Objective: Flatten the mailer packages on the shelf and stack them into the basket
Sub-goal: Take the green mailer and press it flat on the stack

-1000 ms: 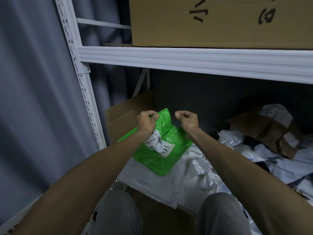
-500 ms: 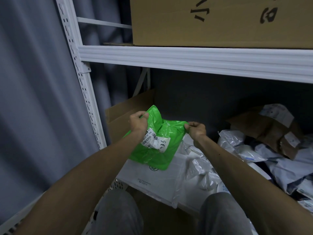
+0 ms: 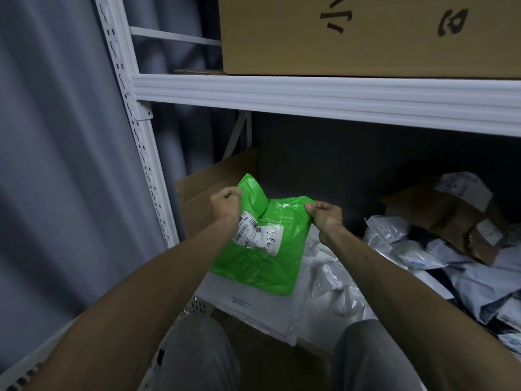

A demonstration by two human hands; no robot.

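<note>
A green plastic mailer [image 3: 262, 258] with white barcode labels hangs spread between my hands, above a stack of white mailers [image 3: 253, 300]. My left hand [image 3: 225, 206] pinches its upper left edge. Its upper right corner is gripped by my right hand [image 3: 325, 215]. The white perforated basket [image 3: 194, 307] shows only a bit of rim under the white stack, by my left knee. More crumpled white and grey mailers [image 3: 394, 241] lie piled on the shelf to the right.
A brown cardboard box [image 3: 214, 190] stands open behind the green mailer. Torn brown packaging [image 3: 451, 218] sits at the right rear. The white upper shelf beam [image 3: 324, 97] carries a large carton [image 3: 366, 32]. A white upright post [image 3: 138, 131] runs down the left.
My hands have moved apart, pulling the green mailer wider and flatter. The right hand slid out to the mailer's right corner; the mailer hangs a little lower over the white stack.
</note>
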